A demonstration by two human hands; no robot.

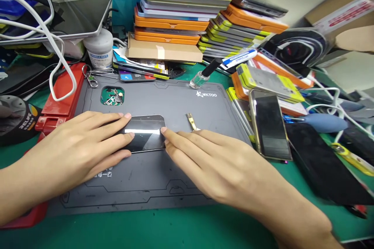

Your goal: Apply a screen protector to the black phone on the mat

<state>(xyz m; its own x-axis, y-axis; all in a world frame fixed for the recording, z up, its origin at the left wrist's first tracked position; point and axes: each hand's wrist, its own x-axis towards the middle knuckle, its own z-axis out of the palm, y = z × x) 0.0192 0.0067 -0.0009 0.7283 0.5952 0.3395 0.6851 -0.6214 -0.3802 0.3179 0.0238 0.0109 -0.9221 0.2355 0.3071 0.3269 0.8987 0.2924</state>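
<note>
A black smartphone (147,134) with glossy glass lies flat on a grey work mat (140,188), its long side running left to right. My left hand (84,142) covers the phone's left end, fingers along its far side and glass, thumb at the near edge. At the phone's right edge, my right hand (213,159) presses with its fingertips close together; its thumb is mostly hidden. Just beyond the right hand, a small brush (191,121) with a brass-coloured ferrule rests on the mat, its handle partly hidden. Small metal parts (112,96) fill the mat's cut-out.
A red tool (62,93) borders the mat's left side. Behind stand a paste jar (99,48) and stacked orange boxes (175,15). A clear bottle (200,79) with a black cap sits at the mat's far edge. Another phone (270,124) leans at the right.
</note>
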